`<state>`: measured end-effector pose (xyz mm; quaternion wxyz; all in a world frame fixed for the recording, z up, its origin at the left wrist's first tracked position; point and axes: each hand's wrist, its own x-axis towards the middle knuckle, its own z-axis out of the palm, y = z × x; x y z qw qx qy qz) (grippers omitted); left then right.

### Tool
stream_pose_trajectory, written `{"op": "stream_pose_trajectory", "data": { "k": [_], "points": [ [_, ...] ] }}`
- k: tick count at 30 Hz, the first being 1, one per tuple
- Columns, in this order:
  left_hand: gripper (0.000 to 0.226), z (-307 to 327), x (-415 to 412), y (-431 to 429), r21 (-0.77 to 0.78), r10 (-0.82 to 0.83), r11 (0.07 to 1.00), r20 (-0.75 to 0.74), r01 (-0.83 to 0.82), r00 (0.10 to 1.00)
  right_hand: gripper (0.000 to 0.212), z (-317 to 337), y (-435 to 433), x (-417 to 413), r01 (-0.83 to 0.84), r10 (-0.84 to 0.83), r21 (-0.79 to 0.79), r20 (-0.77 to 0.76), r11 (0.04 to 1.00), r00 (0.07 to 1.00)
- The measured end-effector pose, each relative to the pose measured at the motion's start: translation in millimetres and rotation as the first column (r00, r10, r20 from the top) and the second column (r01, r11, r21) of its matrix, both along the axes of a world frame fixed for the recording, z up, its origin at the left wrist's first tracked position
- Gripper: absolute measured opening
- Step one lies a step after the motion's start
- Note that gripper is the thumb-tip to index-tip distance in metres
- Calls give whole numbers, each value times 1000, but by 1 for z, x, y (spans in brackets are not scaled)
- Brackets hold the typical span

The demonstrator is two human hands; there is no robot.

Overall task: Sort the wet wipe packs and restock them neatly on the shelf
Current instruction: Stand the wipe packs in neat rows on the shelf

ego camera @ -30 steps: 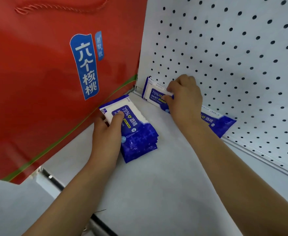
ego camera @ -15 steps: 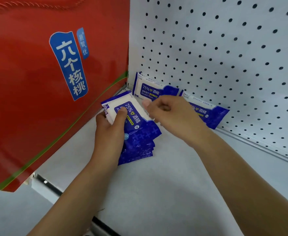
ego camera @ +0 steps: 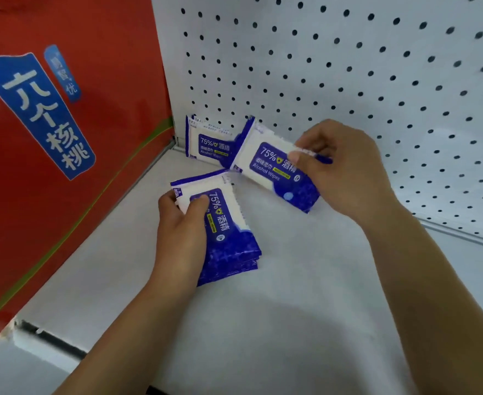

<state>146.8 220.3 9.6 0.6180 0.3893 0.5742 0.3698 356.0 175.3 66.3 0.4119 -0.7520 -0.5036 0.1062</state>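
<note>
Your right hand (ego camera: 340, 169), right of centre in the frame, pinches a single pack (ego camera: 274, 169) by its crimped edge, thumb in front and fingers curled behind. The pack hangs tilted from that pinch, label toward you, and its far corner overlaps the leaning pack (ego camera: 206, 141) that stands against the pegboard (ego camera: 348, 67) in the back corner. Whether its lower end touches the shelf (ego camera: 263, 323) cannot be told.

Just below and left of centre, your left hand (ego camera: 180, 223) grips a stack of packs (ego camera: 229, 232), thumb laid across the top label and fingers round the left side. The stack's blue ends fan out slightly over the shelf.

These packs look light, flat and soft, with glossy film that probably slides easily, pack on pack. A pinch at the seam is likely enough for one, but it lets the pack swing. For steadier placing, hold across the body with the thumb on the label. Squeeze the stack from both long sides, or the lower ones may slip out.

A red carton (ego camera: 63, 166) fills the left of the frame beside the corner.
</note>
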Motion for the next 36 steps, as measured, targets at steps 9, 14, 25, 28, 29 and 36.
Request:
{"op": "stream_pose_trajectory", "data": {
  "k": [9, 14, 25, 28, 29, 36],
  "points": [
    [45, -5, 2, -2, 93, 32, 995, -42, -28, 999, 11, -40, 8, 29, 86, -99, 54, 338, 995, 936],
    [44, -6, 0, -2, 109, 24, 994, -44, -19, 999, 16, -53, 13, 30, 118, -193, 181, 490, 976, 850],
    [51, 1, -6, -2, 71, 91, 993, 95, -98, 991, 19, -20, 6, -48, -136, 125, -88, -129, 987, 984],
    [55, 0, -11, -2, 72, 90, 992, 128, -99, 988, 23, -27, 6, -69, -304, 215, -236, -339, 923, 916],
    [54, 0, -12, -2, 67, 97, 992, 136, -106, 986, 23, -30, 7, -73, -321, 219, -238, -372, 917, 902],
    [29, -2, -25, 6, 33, 229, 970, 201, -240, 952, 22, -24, 31, -75, -205, 135, -183, -337, 962, 932]
  ]
}}
